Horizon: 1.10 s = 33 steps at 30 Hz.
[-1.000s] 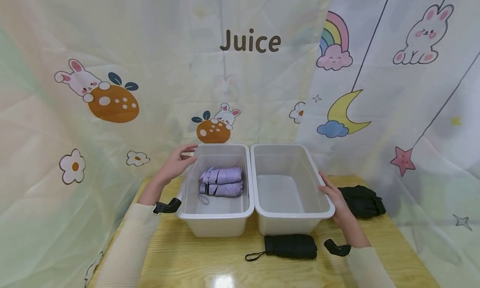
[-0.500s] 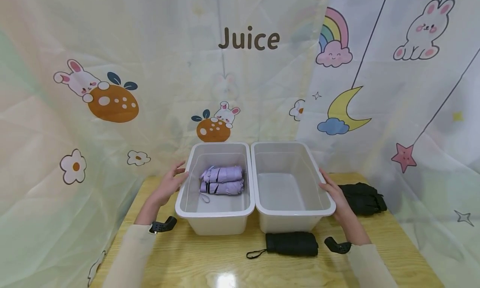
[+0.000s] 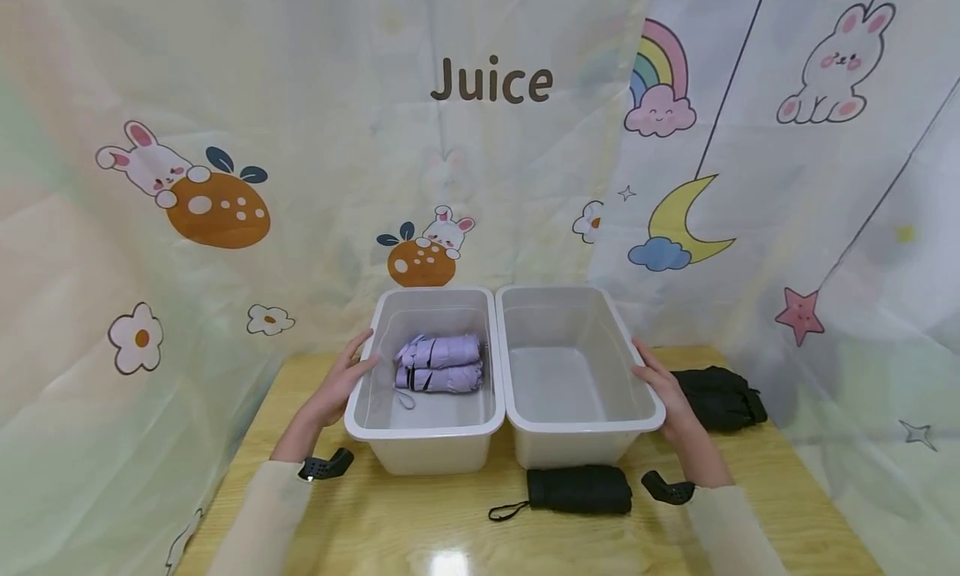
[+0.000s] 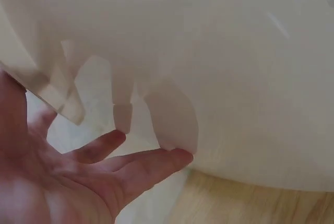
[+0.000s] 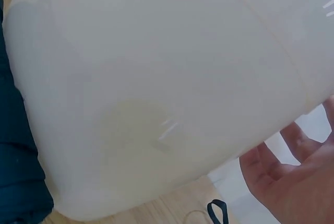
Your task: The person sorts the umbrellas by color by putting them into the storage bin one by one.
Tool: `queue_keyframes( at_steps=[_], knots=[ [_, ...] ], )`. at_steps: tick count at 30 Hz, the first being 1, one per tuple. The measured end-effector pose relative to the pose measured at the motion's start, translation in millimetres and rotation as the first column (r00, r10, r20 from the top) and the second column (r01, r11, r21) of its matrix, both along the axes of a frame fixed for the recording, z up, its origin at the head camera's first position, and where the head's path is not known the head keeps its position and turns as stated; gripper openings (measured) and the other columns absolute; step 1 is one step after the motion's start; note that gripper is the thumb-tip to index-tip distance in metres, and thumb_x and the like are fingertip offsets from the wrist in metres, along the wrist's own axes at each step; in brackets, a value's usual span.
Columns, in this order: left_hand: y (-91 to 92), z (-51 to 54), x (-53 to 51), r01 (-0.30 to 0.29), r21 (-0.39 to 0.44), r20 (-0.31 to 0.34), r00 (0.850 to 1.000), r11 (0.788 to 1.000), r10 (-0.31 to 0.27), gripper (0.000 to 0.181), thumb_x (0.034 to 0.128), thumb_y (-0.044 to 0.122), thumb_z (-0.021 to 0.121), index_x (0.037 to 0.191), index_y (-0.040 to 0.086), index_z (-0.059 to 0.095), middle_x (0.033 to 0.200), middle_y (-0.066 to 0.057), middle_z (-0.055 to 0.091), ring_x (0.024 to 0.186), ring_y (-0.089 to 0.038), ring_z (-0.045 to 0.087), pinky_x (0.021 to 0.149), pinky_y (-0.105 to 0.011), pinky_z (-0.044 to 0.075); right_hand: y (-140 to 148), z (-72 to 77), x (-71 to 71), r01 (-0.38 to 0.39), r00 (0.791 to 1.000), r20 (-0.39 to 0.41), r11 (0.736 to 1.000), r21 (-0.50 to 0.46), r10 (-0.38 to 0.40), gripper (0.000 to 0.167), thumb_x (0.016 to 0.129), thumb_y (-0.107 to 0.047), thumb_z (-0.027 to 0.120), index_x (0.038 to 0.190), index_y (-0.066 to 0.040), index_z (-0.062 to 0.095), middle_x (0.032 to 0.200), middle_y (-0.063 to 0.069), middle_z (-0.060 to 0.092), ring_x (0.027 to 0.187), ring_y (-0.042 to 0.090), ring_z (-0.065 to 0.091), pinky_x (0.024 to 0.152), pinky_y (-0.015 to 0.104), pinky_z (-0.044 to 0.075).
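In the head view two white bins stand side by side, the left bin and the right bin. Two folded purple umbrellas lie in the left bin; nothing lies in the right one. The left hand rests on the left bin's outer side, thumb at the rim; in the left wrist view the hand has extended fingertips touching the wall. On the right bin's outer side rests the right hand, thumb at the rim. The right wrist view shows this hand with fingers against the wall.
A folded black umbrella with a strap lies before the right bin. Another black umbrella lies to the right, beyond the right hand. The wooden table has a printed curtain behind it and at both sides.
The left hand has come down from the left bin's back corner to its outer side and now touches it. The right hand has stayed on the right bin. The head view has shifted slightly.
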State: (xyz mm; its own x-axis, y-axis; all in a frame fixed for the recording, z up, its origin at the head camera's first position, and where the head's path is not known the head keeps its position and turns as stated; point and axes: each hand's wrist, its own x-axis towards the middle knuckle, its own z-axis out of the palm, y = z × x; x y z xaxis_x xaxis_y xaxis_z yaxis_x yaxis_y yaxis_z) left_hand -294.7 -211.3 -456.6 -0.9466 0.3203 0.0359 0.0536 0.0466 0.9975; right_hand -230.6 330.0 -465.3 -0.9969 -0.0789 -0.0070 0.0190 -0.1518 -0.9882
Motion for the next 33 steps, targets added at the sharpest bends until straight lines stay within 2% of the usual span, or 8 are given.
queue_keyframes(
  at_steps=[6, 11, 14, 17, 19, 22, 27, 33],
  knots=[
    [1.3, -0.1, 3.1, 0.023, -0.005, 0.042, 0.999, 1.0, -0.023, 0.062, 0.1058, 0.023, 0.042, 0.157, 0.024, 0.007, 0.149, -0.035, 0.019, 0.127, -0.057, 0.032, 0.092, -0.063, 0.041, 0, -2.8, 4.9, 0.012, 0.999, 0.052, 1.0, 0.014, -0.012, 0.063, 0.105, -0.026, 0.045, 0.157, -0.025, 0.01, 0.161, 0.01, 0.008, 0.122, 0.019, 0.043, 0.09, 0.034, 0.048],
    [3.8, -0.8, 0.8, -0.014, -0.004, 0.021, 1.0, 1.0, 0.014, 0.062, 0.106, 0.025, 0.04, 0.157, 0.022, 0.006, 0.151, -0.033, 0.017, 0.128, -0.056, 0.031, 0.094, -0.065, 0.038, 3, 0.1, 2.1, 0.025, 0.999, 0.031, 0.998, 0.054, -0.026, 0.064, 0.103, -0.029, 0.05, 0.157, -0.025, 0.016, 0.162, 0.009, 0.007, 0.122, 0.017, 0.042, 0.087, 0.029, 0.049],
    [4.5, -1.9, -0.2, -0.021, 0.004, 0.009, 1.0, 1.0, 0.021, 0.061, 0.1061, 0.025, 0.04, 0.157, 0.02, 0.007, 0.151, -0.033, 0.017, 0.128, -0.056, 0.031, 0.095, -0.065, 0.038, 4, 1.7, 2.8, 0.081, 0.997, -0.003, 0.989, 0.124, -0.081, 0.063, 0.1, -0.033, 0.054, 0.155, -0.023, 0.025, 0.16, 0.013, 0.013, 0.113, 0.011, 0.051, 0.082, 0.026, 0.051],
    [4.6, -1.9, -0.2, -0.007, 0.005, 0.014, 1.0, 1.0, 0.007, 0.062, 0.1059, 0.026, 0.041, 0.157, 0.02, 0.007, 0.151, -0.033, 0.017, 0.128, -0.055, 0.031, 0.095, -0.063, 0.038, 9, 4.3, 5.8, 0.119, 0.993, -0.046, 0.96, 0.253, -0.111, 0.061, 0.1, -0.041, 0.05, 0.154, -0.019, 0.031, 0.156, 0.019, 0.024, 0.104, 0.007, 0.056, 0.079, 0.026, 0.052],
    [2.9, -0.8, -0.4, 0.0, 0.004, 0.013, 1.0, 1.0, 0.0, 0.063, 0.1058, 0.027, 0.041, 0.157, 0.02, 0.006, 0.152, -0.032, 0.017, 0.128, -0.055, 0.031, 0.095, -0.063, 0.039, 14, 8.7, 5.1, 0.095, 0.995, -0.075, 0.933, 0.348, -0.073, 0.06, 0.102, -0.045, 0.043, 0.153, -0.017, 0.032, 0.151, 0.022, 0.032, 0.104, 0.008, 0.057, 0.08, 0.027, 0.051],
    [-1.5, 2.2, -1.3, -0.019, 0.003, 0.002, 1.0, 1.0, 0.019, 0.062, 0.1057, 0.028, 0.041, 0.157, 0.022, 0.007, 0.151, -0.032, 0.019, 0.128, -0.055, 0.032, 0.093, -0.063, 0.04, 27, 18.6, -1.1, 0.062, 0.992, -0.128, 0.882, 0.467, -0.002, 0.061, 0.104, -0.047, 0.034, 0.154, -0.014, 0.029, 0.145, 0.024, 0.04, 0.109, 0.017, 0.059, 0.086, 0.031, 0.05],
    [-5.5, 3.9, 0.2, -0.025, 0.021, -0.002, 1.0, 0.999, 0.025, 0.061, 0.1066, 0.026, 0.038, 0.157, 0.021, 0.005, 0.15, -0.033, 0.019, 0.128, -0.056, 0.03, 0.095, -0.066, 0.036, 60, 30.0, -1.6, 0.098, 0.989, -0.146, 0.803, 0.588, -0.014, 0.061, 0.104, -0.043, 0.039, 0.153, -0.008, 0.028, 0.141, 0.028, 0.043, 0.119, 0.042, 0.051, 0.093, 0.051, 0.046],
    [0.0, 2.1, -2.0, 0.005, 0.014, 0.002, 1.0, 1.0, -0.005, 0.061, 0.1068, 0.025, 0.037, 0.157, 0.022, 0.004, 0.153, -0.031, 0.015, 0.129, -0.055, 0.029, 0.095, -0.065, 0.037, 106, 19.9, 9.4, 0.111, 0.991, -0.137, 0.614, 0.782, -0.004, 0.059, 0.104, -0.035, 0.045, 0.144, 0.007, 0.037, 0.136, 0.037, 0.042, 0.12, 0.053, 0.041, 0.091, 0.064, 0.039]
  ],
)
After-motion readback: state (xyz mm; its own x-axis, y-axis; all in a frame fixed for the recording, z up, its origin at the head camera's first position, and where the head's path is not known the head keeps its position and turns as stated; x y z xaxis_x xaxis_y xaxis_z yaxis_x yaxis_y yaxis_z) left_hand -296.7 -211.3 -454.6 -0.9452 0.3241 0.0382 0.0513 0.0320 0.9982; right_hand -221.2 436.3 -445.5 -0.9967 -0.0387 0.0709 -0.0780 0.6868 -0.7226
